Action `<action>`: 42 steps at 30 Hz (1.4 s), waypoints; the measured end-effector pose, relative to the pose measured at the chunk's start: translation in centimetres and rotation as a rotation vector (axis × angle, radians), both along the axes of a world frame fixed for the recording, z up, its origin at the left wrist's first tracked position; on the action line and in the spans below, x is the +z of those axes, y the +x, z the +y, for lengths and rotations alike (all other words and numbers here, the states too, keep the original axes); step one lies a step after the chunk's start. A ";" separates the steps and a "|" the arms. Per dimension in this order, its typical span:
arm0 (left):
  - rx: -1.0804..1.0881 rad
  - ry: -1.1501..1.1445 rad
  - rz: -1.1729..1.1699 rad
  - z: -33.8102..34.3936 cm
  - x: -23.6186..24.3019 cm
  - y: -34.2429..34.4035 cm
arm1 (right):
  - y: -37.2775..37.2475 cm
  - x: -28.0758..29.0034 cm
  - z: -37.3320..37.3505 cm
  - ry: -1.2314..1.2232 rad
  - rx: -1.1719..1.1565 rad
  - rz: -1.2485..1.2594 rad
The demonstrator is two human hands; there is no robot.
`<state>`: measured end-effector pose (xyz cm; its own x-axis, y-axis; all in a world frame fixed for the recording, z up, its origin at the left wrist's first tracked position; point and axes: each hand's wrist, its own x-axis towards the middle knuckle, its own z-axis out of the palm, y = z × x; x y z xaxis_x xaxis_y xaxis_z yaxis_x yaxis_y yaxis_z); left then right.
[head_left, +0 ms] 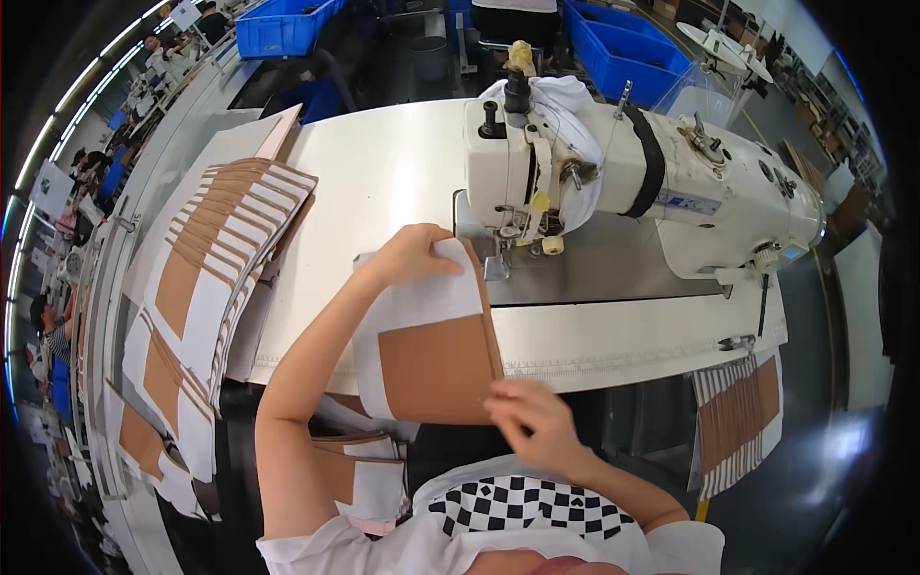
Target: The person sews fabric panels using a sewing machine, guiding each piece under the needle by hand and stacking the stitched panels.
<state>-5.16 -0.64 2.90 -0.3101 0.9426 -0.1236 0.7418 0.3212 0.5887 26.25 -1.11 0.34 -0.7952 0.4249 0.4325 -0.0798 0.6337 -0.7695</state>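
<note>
A flat brown-and-white panel (436,369), white with a large brown rectangle, lies slanted over the near edge of the sewing table. Its far end is gripped by my left hand (414,257), thumb on top and the other fingers partly hidden. At its near right corner, the bent fingers of my right hand (533,422) close on the brown edge; the fingertips are slightly blurred. Just right of the panel's far end is the needle and presser-foot area of a white sewing machine (709,172); panel and foot look apart.
Overlapping brown-and-white panels (206,249) are stacked at the left, with more panels (369,479) below the table edge by my lap. Another bundle (738,422) hangs at the right. A ruler strip (594,366) and a small dark tool (736,342) lie along the front edge. Blue bins (623,48) stand behind.
</note>
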 end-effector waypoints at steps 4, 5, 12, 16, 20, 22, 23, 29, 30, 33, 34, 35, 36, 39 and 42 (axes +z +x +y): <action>0.040 0.023 -0.279 -0.6 0.9 3.2 | -2.8 -0.3 4.5 -0.473 -0.317 -0.062; 0.052 0.028 -0.266 -0.9 0.6 3.7 | -3.7 0.4 5.3 -0.477 -0.313 -0.069; -0.190 0.584 0.282 -0.3 -1.9 5.9 | -6.5 0.3 7.3 -0.458 -0.263 -0.497; -0.338 0.580 0.486 0.3 -2.6 5.2 | -8.0 1.2 8.1 -0.405 -0.341 -0.500; -0.312 0.647 0.354 1.3 -3.4 4.6 | -8.5 0.6 8.1 -0.302 -0.390 -0.403; -0.335 0.661 0.350 1.1 -3.6 4.7 | -8.4 0.4 7.5 -0.299 -0.416 -0.401; -0.361 0.676 0.348 1.0 -3.6 4.7 | -8.3 0.3 7.2 -0.296 -0.445 -0.396; -0.349 0.663 0.368 2.1 -3.6 3.6 | -9.0 -0.2 6.8 -0.029 -0.478 -0.372; -0.340 0.698 0.341 2.2 -3.8 3.7 | -8.7 -0.5 6.4 -0.032 -0.477 -0.375; -0.365 0.701 0.340 1.2 -3.9 4.5 | -7.8 -1.1 5.4 0.127 -0.471 -0.362; -0.366 0.701 0.340 1.3 -3.9 4.3 | -7.7 -1.3 5.4 0.191 -0.470 -0.350; -0.371 0.679 0.353 1.3 -3.8 4.1 | -7.6 -1.3 5.3 0.255 -0.464 -0.339; -0.376 0.657 0.366 1.3 -3.7 3.9 | -7.8 -1.1 5.5 0.252 -0.460 -0.340; -0.399 0.678 0.387 2.5 -3.5 3.4 | -8.2 -0.4 6.2 0.370 -0.452 -0.444; -0.402 0.674 0.361 2.6 -3.6 3.3 | -8.0 -0.5 6.2 0.440 -0.432 -0.485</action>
<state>-1.90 1.97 -0.71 0.1500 0.8261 0.5432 0.9025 -0.3388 0.2660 18.22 5.11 -0.14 -0.7416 0.6100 0.2791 0.5241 0.7866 -0.3266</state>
